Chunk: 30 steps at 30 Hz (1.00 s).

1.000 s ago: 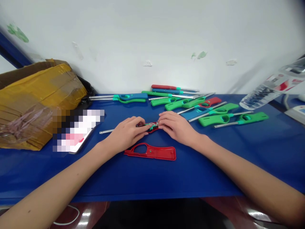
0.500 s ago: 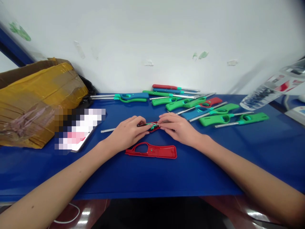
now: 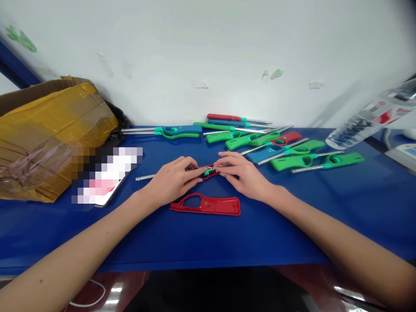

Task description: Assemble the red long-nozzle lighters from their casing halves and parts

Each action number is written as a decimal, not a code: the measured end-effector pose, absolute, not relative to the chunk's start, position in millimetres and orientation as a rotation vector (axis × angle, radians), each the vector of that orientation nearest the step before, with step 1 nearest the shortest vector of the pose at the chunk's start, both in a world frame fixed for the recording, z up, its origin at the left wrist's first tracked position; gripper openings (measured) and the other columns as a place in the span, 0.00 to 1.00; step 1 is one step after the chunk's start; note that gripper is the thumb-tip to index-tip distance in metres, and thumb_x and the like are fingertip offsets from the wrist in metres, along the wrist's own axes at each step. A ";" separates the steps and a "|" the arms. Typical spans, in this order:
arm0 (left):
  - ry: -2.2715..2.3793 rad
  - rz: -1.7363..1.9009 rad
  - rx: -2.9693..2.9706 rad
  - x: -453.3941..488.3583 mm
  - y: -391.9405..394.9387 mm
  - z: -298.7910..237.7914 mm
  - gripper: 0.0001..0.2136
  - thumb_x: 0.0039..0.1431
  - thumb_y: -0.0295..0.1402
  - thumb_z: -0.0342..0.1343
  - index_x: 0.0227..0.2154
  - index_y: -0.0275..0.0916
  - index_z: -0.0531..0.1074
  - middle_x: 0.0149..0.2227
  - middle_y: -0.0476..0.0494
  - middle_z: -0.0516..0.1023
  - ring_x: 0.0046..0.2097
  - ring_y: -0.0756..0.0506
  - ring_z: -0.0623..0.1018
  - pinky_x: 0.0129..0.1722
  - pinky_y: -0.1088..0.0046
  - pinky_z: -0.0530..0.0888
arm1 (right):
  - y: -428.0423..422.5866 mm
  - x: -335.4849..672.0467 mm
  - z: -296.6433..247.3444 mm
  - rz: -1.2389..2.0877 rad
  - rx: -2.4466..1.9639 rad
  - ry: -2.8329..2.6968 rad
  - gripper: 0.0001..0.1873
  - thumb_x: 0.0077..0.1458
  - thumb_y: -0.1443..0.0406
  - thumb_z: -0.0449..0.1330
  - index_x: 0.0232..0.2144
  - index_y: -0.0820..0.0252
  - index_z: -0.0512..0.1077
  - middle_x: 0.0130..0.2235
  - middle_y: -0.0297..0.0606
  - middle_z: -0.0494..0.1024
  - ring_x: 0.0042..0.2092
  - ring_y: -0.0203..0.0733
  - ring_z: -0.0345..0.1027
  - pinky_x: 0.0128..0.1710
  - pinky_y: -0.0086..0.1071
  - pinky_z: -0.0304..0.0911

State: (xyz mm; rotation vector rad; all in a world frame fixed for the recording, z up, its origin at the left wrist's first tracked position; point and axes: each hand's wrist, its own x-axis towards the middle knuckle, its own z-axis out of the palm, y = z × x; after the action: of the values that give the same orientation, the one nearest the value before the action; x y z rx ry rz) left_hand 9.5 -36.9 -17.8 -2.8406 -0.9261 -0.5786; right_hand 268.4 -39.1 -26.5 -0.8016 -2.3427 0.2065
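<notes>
Between my two hands lies an opened red gas lighter, its green inner parts and a thin wire showing. My left hand is closed on its left part, and the metal tube sticks out beyond that hand. With fingertips bent together, my right hand grips the lighter's right end; the fingers hide much of it. A loose red handle half, hollow side up, rests on the table just in front of the hands.
Several finished-looking lighters in green, blue and red lie behind and to the right. A taped cardboard box and a phone are at left. A water bottle stands at right on the blue table.
My left fingers have shifted slightly over the green inner part of the lighter. The right hand stays almost in place. The whole view has moved a little.
</notes>
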 end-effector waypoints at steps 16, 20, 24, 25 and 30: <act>-0.940 -0.630 -3.030 2.3 -28.2 -13.1 0.15 0.66 0.40 0.53 0.52 0.43 0.75 0.42 0.42 0.73 0.41 0.45 0.74 0.40 0.69 0.73 | -42.0 261.5 -25.9 0.074 -0.859 -2.331 0.12 0.63 0.66 0.57 0.46 0.61 0.77 0.43 0.45 0.77 0.48 0.46 0.69 0.51 0.45 0.69; -0.950 -0.640 -3.037 2.7 -30.1 -14.3 0.16 0.66 0.40 0.53 0.52 0.42 0.75 0.43 0.41 0.72 0.43 0.44 0.74 0.43 0.65 0.73 | -42.7 260.3 -29.0 0.022 -0.845 -2.269 0.10 0.61 0.67 0.59 0.43 0.62 0.78 0.41 0.44 0.79 0.47 0.47 0.70 0.50 0.43 0.69; -1.067 -0.736 -3.159 3.3 -29.6 -12.2 0.17 0.63 0.40 0.57 0.52 0.44 0.74 0.47 0.41 0.71 0.48 0.44 0.73 0.47 0.65 0.73 | -44.1 260.6 -31.6 -0.001 -0.856 -2.226 0.08 0.61 0.68 0.59 0.38 0.58 0.79 0.39 0.41 0.79 0.46 0.46 0.71 0.47 0.42 0.71; -1.090 -0.742 -3.192 3.2 -28.5 -11.0 0.16 0.63 0.39 0.57 0.52 0.45 0.74 0.47 0.42 0.71 0.47 0.44 0.73 0.48 0.66 0.73 | -44.4 260.8 -31.9 0.009 -0.854 -2.228 0.08 0.61 0.68 0.59 0.38 0.58 0.79 0.40 0.41 0.79 0.45 0.46 0.71 0.46 0.42 0.71; -1.121 -0.746 -3.312 2.8 -21.3 -5.9 0.15 0.67 0.28 0.48 0.50 0.45 0.76 0.45 0.43 0.74 0.42 0.48 0.75 0.40 0.72 0.73 | -45.9 260.7 -31.1 0.087 -0.838 -2.257 0.09 0.61 0.68 0.59 0.40 0.58 0.79 0.42 0.43 0.79 0.47 0.46 0.71 0.47 0.44 0.71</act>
State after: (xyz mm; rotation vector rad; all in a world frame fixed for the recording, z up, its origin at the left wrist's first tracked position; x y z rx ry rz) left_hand 2.8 -21.3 -5.9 -3.3124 -1.1210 -0.7462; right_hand 260.7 -45.9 -31.1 -0.8375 -2.2571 0.0868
